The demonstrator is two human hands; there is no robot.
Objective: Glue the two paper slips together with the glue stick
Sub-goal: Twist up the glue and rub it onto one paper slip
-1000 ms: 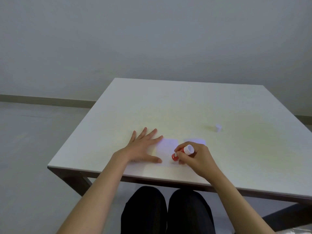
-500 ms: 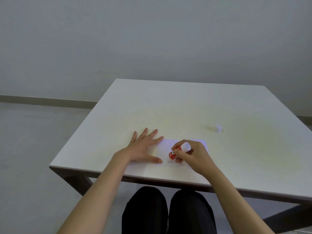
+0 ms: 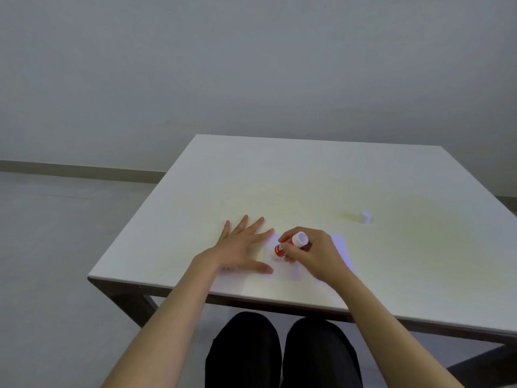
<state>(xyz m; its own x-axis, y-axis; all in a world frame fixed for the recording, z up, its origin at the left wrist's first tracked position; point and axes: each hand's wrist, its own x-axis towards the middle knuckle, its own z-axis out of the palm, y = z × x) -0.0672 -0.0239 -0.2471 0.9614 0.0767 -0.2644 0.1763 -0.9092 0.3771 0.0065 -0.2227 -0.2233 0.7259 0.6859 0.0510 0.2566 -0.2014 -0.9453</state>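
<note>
A single wide-angle view is looking forward and down from the head of a seated person, sitting close to the near edge of a white table (image 3: 307,177). Both forearms are reaching in from the bottom of the frame, with dark-clothed knees (image 3: 279,351) showing beneath the table edge. The far wall (image 3: 251,65) is filling the upper half, and floor is lying at left
</note>
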